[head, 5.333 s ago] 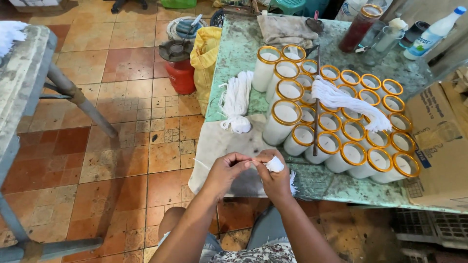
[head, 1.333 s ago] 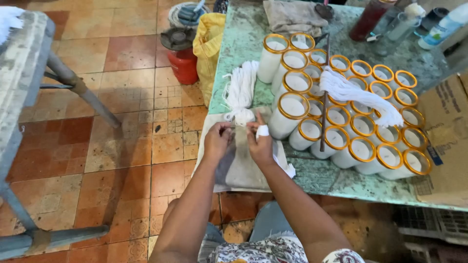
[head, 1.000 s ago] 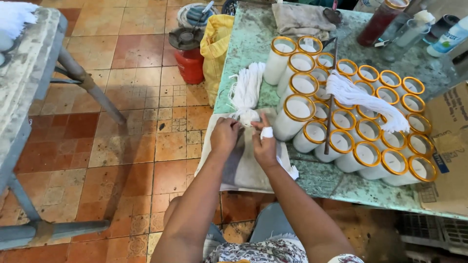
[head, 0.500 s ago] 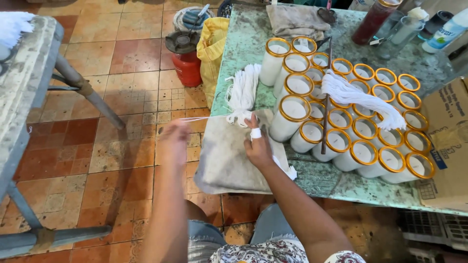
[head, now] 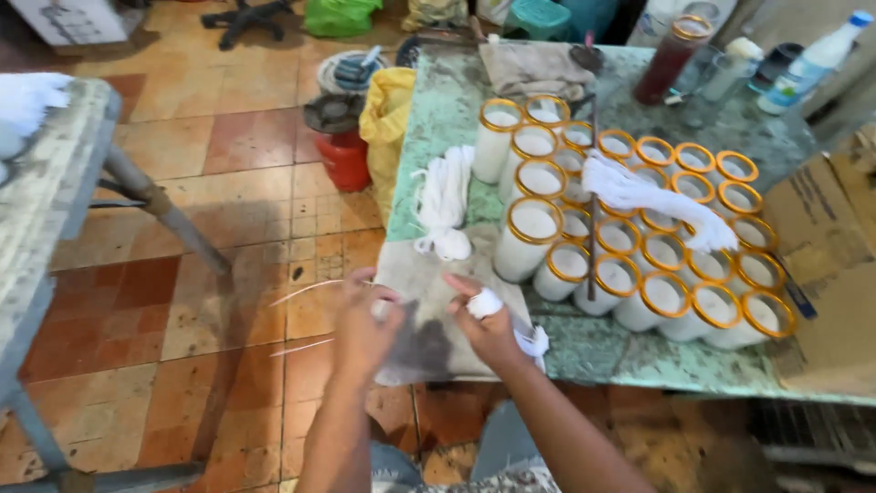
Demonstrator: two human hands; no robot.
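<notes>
My left hand (head: 365,321) is closed on thin white wick strands (head: 306,290) that stick out to the left over the floor. My right hand (head: 488,324) is closed near it, with a white wrap on one finger and a bit of white string at its wrist. Both hover over a grey cloth (head: 429,310) at the near left corner of the green table (head: 447,105). A bundle of white wick string (head: 444,201) lies on the table just beyond my hands. Several gold-rimmed glass candle jars (head: 531,239) filled with white wax stand to the right.
Another bunch of white string (head: 652,196) lies across the jars beside a thin metal rod (head: 593,210). A dark red jar (head: 671,57), bottles and a rag sit at the far end. A cardboard box (head: 835,274) is right; a yellow bag (head: 388,119), red bucket (head: 345,157) and bench (head: 55,201) are left.
My hands went from the near edge up to the string bundle, my left hand drew strands out to the left, and now both hands are back together over the cloth with the strands.
</notes>
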